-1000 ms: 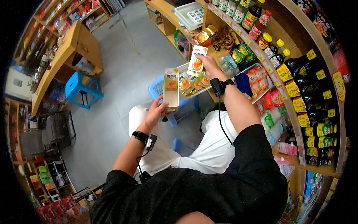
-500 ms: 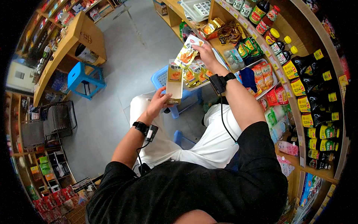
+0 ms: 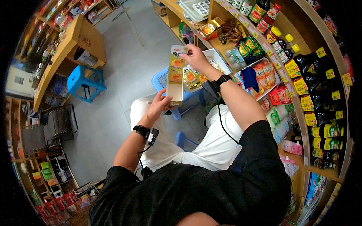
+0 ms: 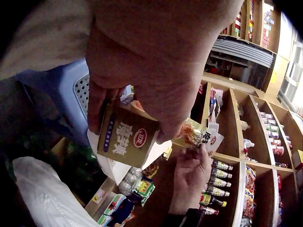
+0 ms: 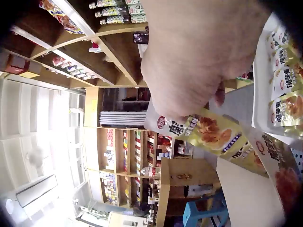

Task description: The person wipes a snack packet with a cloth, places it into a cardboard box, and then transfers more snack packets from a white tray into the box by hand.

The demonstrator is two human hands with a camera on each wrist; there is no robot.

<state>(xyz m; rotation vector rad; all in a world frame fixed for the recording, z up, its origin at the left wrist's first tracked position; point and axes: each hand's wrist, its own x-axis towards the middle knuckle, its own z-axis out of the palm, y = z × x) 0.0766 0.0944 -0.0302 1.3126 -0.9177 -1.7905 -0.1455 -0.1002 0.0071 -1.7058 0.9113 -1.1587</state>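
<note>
My left hand [image 3: 157, 107] grips the near end of a narrow open cardboard box [image 3: 175, 90], gold with printed characters on the end seen in the left wrist view. With my right hand [image 3: 197, 58] I pinch a yellow-and-white snack packet [image 5: 208, 131] by its pale end. The packet is in line with the box, its lower part overlapping the box's far end, where another printed packet face shows. Beside the box is a white tray [image 3: 225, 67] holding several similar snack packets [image 5: 288, 106].
A blue plastic stool [image 3: 160, 80] stands under the tray. Shelves at right hold sauce bottles [image 3: 301, 88], a bin of orange packs [image 3: 264, 73] and green packets [image 3: 252, 48]. Another blue stool [image 3: 85, 83] stands by a wooden counter [image 3: 88, 39] at left.
My right hand has moved left with the packet, from above the tray to the box's far end. The packet has turned from tilted to in line with the box. My left hand keeps holding the box.
</note>
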